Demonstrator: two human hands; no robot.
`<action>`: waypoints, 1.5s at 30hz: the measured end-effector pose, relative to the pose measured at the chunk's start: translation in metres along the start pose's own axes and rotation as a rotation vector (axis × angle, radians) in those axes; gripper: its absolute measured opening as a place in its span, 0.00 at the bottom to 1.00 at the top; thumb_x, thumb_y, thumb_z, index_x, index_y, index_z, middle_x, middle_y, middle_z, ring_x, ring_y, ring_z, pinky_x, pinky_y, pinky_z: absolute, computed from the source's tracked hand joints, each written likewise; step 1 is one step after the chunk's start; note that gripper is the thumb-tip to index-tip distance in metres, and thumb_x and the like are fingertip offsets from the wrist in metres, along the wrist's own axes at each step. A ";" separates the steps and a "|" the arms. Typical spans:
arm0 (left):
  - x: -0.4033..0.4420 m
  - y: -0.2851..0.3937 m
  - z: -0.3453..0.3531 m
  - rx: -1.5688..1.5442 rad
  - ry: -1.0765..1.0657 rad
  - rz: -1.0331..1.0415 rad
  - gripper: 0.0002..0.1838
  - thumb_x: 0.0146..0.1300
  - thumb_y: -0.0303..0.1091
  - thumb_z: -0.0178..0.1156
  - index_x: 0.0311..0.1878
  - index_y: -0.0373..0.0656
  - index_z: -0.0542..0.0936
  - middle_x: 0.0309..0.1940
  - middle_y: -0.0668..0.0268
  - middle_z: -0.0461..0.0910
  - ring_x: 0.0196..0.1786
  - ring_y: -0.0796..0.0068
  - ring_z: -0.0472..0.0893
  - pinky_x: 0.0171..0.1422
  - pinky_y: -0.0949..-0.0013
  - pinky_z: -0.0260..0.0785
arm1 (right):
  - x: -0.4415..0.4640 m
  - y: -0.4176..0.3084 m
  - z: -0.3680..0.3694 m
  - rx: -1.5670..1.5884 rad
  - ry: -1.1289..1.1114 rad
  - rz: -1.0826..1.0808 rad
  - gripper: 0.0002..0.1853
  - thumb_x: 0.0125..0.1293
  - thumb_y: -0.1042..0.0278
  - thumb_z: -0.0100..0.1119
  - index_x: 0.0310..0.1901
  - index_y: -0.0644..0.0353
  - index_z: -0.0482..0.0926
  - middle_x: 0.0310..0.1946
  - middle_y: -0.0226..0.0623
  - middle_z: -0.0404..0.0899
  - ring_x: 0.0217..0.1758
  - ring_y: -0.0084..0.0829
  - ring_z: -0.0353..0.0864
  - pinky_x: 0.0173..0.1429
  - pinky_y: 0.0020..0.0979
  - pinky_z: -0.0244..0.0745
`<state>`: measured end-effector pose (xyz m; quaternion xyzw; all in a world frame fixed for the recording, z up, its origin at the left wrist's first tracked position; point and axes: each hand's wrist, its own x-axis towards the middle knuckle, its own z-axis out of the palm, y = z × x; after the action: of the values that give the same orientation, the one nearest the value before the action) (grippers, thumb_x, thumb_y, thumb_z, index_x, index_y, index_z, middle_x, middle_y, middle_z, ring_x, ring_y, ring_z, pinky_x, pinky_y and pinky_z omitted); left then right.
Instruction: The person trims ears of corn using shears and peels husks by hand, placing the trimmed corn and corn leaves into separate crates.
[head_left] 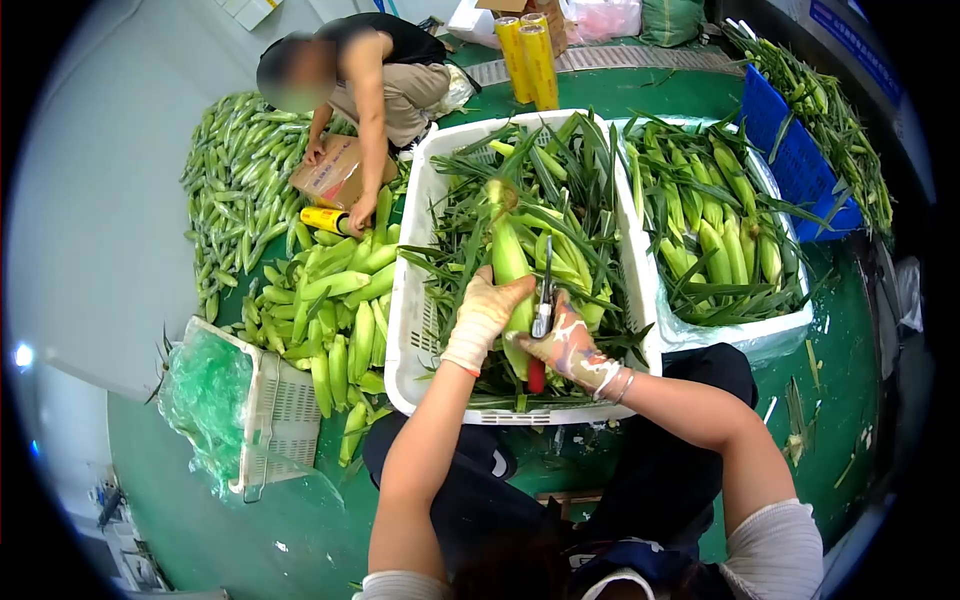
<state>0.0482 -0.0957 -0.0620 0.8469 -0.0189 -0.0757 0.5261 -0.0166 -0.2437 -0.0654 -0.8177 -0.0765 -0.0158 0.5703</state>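
Note:
My left hand (487, 312), in a pale glove, is closed around an ear of corn (509, 252) still in its green husk, with its silk end pointing away from me. My right hand (572, 352), in a patterned glove, grips a pair of pruning shears (543, 312) beside the ear. The metal blades point away from me, and a red handle shows below the hand. Part of that grip is hidden, and I cannot tell whether the blades touch the corn. Both hands are above a white basket (404, 345) full of husk leaves and stalks.
A white crate (735, 331) of corn stands at right, near a blue crate (787, 155). Husked-green corn (335, 285) lies piled at left, beside a crate with green plastic (205, 400). A crouching person (372, 90) handles a cardboard box (343, 172) and a yellow roll (325, 220).

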 end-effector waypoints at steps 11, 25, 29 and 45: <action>-0.032 -0.011 -0.038 0.388 -0.079 0.082 0.36 0.44 0.42 0.68 0.57 0.39 0.69 0.44 0.52 0.79 0.47 0.52 0.78 0.53 0.63 0.70 | 0.043 0.035 -0.050 -0.043 -0.443 0.203 0.40 0.47 0.47 0.71 0.52 0.69 0.66 0.46 0.45 0.75 0.49 0.34 0.74 0.54 0.32 0.69; -0.029 -0.014 -0.070 -0.523 -0.499 -0.040 0.38 0.36 0.40 0.61 0.56 0.32 0.70 0.37 0.58 0.80 0.37 0.68 0.79 0.46 0.66 0.73 | 0.031 0.031 -0.059 0.358 -0.902 0.349 0.16 0.60 0.55 0.60 0.44 0.56 0.76 0.32 0.28 0.77 0.34 0.20 0.76 0.39 0.22 0.73; -0.035 -0.018 -0.055 -0.824 -0.644 -0.207 0.41 0.32 0.38 0.57 0.56 0.28 0.68 0.40 0.48 0.78 0.40 0.57 0.79 0.50 0.59 0.74 | 0.027 -0.009 -0.059 0.672 -0.773 0.357 0.13 0.58 0.62 0.64 0.40 0.59 0.76 0.25 0.31 0.76 0.25 0.22 0.74 0.28 0.25 0.71; 0.111 -0.167 -0.256 -1.402 1.221 -0.178 0.22 0.67 0.40 0.47 0.59 0.35 0.69 0.57 0.54 0.71 0.59 0.58 0.70 0.60 0.55 0.71 | 0.078 0.217 -0.268 -1.010 0.345 0.603 0.13 0.54 0.63 0.57 0.39 0.61 0.78 0.40 0.51 0.80 0.39 0.44 0.81 0.41 0.42 0.76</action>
<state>0.1875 0.1937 -0.1123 0.2275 0.3757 0.3485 0.8281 0.1081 -0.5595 -0.1653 -0.9582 0.2687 -0.0201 0.0960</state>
